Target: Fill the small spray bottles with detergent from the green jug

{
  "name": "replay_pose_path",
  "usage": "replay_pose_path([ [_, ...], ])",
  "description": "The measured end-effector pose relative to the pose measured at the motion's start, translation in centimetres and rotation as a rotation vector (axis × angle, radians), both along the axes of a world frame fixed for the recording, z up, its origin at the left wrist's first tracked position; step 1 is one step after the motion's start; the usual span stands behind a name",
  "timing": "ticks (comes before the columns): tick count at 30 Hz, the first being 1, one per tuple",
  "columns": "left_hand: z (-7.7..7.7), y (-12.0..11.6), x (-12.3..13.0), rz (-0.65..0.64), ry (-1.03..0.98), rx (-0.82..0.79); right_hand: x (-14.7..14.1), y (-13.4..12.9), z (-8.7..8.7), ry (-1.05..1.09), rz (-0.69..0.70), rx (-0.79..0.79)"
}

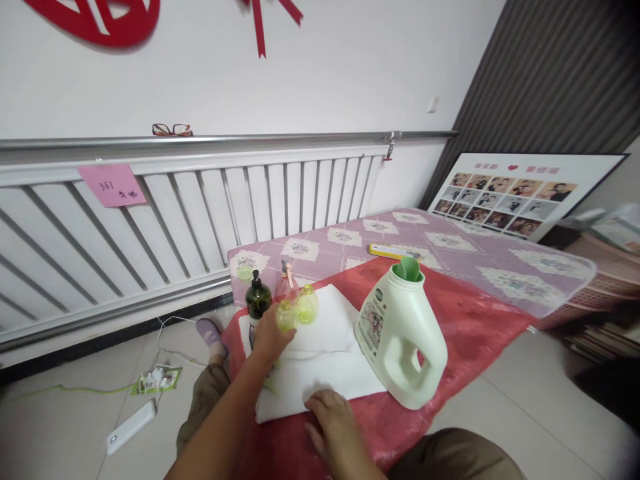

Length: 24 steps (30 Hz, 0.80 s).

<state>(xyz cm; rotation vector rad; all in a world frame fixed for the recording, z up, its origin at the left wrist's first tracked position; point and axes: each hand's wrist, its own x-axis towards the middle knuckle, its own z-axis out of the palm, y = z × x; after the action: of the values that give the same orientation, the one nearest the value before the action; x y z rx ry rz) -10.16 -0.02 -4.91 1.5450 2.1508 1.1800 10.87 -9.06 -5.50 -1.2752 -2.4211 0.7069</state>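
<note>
My left hand (273, 337) is closed around a small, clear yellow-green piece (286, 315), perhaps a bottle or its top; its exact kind is unclear. Right beside it stands a round yellow-green bottle (307, 307). A dark green bottle with a black top (258, 298) and a pinkish clear bottle (287, 285) are just beyond that hand. My right hand (336, 427) lies on the near edge of a white cloth (333, 370), fingers stretched out and holding nothing. To its right rises a large pale green detergent jug (413, 340) with a green spout in its mouth.
Red plastic sheeting (465, 320) covers part of a purple patterned surface (530, 273). On it lie a yellow-and-white box (393, 251) and a pale green disc (245, 272). Behind is a white radiator (300, 193). A power strip (157, 380) is on the floor at left.
</note>
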Motion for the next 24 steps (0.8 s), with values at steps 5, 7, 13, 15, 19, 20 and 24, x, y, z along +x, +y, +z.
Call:
replay_pose_path([
  [5,1.9,-1.3,0.1,-0.031,-0.052,0.103,-0.2,-0.3,-0.1,-0.045,0.013,-0.015],
  [7,2.1,-2.7,1.1,-0.083,-0.076,0.127,0.0,-0.2,-0.1,-0.001,0.024,-0.016],
  [13,-1.4,-6.2,4.9,-0.205,-0.201,0.09,3.8,0.3,1.3,0.343,-0.047,0.177],
  [15,-2.7,-6.6,5.8,-0.205,-0.199,0.088,6.2,0.6,2.2,0.444,-0.169,0.271],
  [19,-3.9,-6.9,7.1,-0.208,-0.093,0.11,11.0,1.5,3.6,0.578,-0.546,0.368],
  [20,-4.0,-7.0,7.4,-0.204,-0.076,0.111,11.9,1.8,3.9,0.633,-0.646,0.368],
  [24,-4.2,-7.3,8.0,-0.22,-0.095,0.095,13.5,3.8,3.7,0.902,-0.837,0.261],
])
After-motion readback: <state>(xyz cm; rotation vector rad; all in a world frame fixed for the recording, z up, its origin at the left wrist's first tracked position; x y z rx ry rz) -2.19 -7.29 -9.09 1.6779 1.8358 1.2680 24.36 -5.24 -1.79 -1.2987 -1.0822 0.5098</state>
